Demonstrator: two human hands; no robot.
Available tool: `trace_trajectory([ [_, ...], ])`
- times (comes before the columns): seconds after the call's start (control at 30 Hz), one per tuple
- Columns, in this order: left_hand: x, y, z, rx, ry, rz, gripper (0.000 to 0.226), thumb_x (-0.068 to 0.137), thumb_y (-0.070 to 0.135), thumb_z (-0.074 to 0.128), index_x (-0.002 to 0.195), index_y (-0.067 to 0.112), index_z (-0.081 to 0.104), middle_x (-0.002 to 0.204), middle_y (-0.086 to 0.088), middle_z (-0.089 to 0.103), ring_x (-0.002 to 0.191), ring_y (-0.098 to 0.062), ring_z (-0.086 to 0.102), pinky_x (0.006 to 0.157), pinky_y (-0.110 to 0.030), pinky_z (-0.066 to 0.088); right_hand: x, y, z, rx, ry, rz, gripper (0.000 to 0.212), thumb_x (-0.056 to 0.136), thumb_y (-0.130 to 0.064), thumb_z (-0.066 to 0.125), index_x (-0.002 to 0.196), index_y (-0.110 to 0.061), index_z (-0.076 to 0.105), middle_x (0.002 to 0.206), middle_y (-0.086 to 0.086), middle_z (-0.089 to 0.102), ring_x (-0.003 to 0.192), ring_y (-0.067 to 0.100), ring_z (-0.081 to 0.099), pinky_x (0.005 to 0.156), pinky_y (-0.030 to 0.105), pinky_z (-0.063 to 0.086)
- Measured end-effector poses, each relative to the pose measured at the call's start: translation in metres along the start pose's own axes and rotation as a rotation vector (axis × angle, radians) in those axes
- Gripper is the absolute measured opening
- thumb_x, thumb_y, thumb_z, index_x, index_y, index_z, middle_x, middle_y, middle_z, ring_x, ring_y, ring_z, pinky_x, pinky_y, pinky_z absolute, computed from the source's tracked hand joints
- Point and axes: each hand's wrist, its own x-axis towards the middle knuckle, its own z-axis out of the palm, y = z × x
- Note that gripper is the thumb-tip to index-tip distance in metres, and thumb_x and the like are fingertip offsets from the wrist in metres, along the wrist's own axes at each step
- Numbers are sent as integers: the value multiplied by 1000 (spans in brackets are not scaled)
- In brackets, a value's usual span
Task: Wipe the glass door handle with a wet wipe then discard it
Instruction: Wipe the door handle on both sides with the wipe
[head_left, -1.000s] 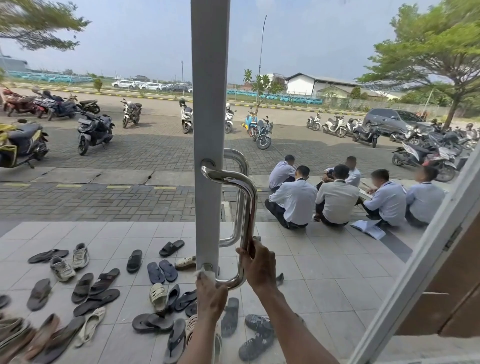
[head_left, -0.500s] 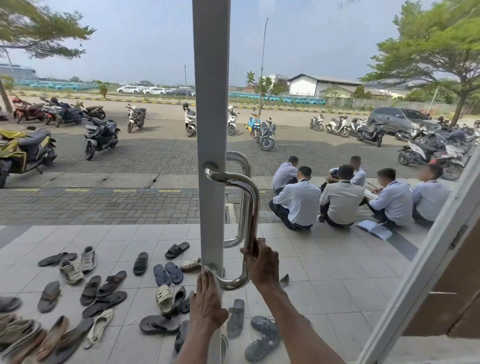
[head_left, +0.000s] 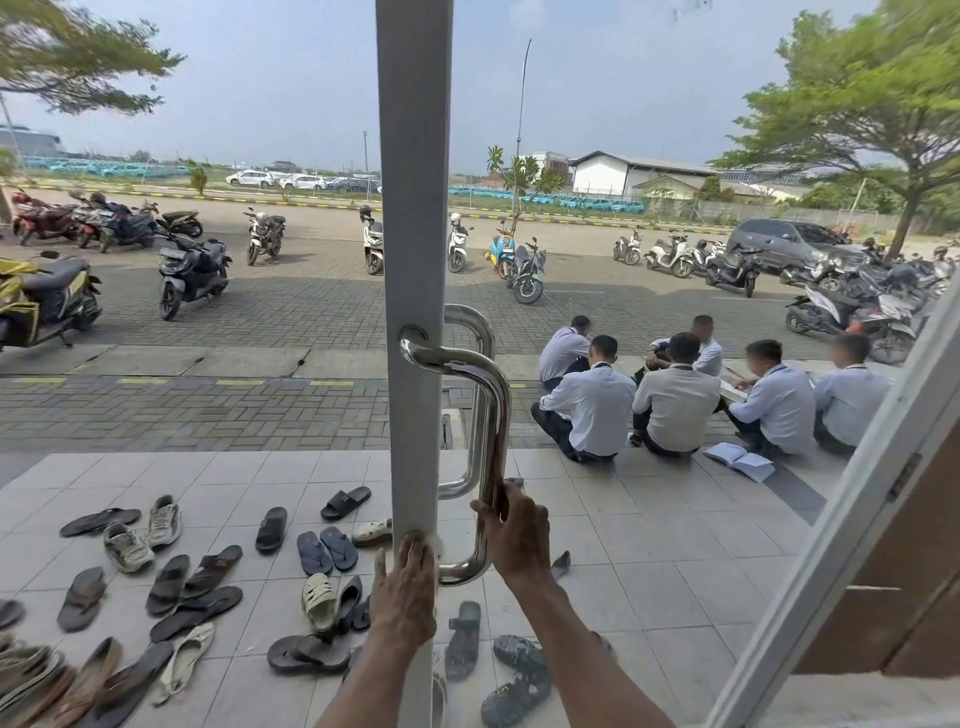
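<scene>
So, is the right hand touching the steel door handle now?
Touching. The head view shows the right hand wrapped around the lower part of the door handle's vertical bar, its fingers curled onto the steel with no gap.

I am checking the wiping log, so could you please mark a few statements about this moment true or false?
1. The right hand grips the lower part of the steel door handle. True.
2. The left hand hangs free of the door. False: it presses on the door frame by the handle's lower mount, a bit of white wet wipe showing at its fingertips.
3. The sandals lie on the tiled floor outside. True.
4. Nobody else is in view. False: seated people are on the step outside.
</scene>
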Motion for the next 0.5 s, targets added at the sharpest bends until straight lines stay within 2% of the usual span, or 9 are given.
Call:
trace_trajectory([
  [0.1,6,-1,-3,28,-11,32,80,87,16,51,153,7,6,162,-7,-1,150,-23,-6,121,-48,-1,2,2,0,-4,17,-7,19,87,-30,69,98,-15,69,90,-1,74,83,18,70,68,17,43],
  [0.2,-2,13,10,-104,21,135,85,79,14,54,153,10,11,162,-5,10,150,-18,2,123,-37,1,1,2,1,-14,26,-16,19,86,-30,70,98,-15,69,89,-1,74,82,17,70,65,12,39],
  [0.27,-9,19,17,-155,39,187,91,72,10,49,154,12,8,162,-2,11,150,-15,4,123,-34,1,0,2,1,-21,35,-19,19,86,-31,70,96,-15,69,88,-2,75,82,17,70,62,10,36],
  [0.37,-6,9,18,-77,64,139,90,76,11,52,154,11,6,162,-4,10,150,-18,5,123,-35,-1,1,3,1,-27,34,-15,18,86,-32,70,95,-16,69,88,-1,75,82,18,70,63,15,40],
  [0.43,-4,2,13,-7,50,53,86,84,11,53,153,8,2,162,-7,3,150,-22,-1,123,-42,0,1,4,1,-16,26,-14,18,86,-32,69,95,-17,68,88,-1,75,84,18,70,66,21,46],
  [0.5,-1,2,9,12,30,4,85,87,11,53,153,5,-1,162,-9,-4,150,-23,-5,123,-43,2,1,5,1,-13,21,-7,19,86,-33,69,97,-17,69,89,-1,75,84,17,70,67,21,47],
])
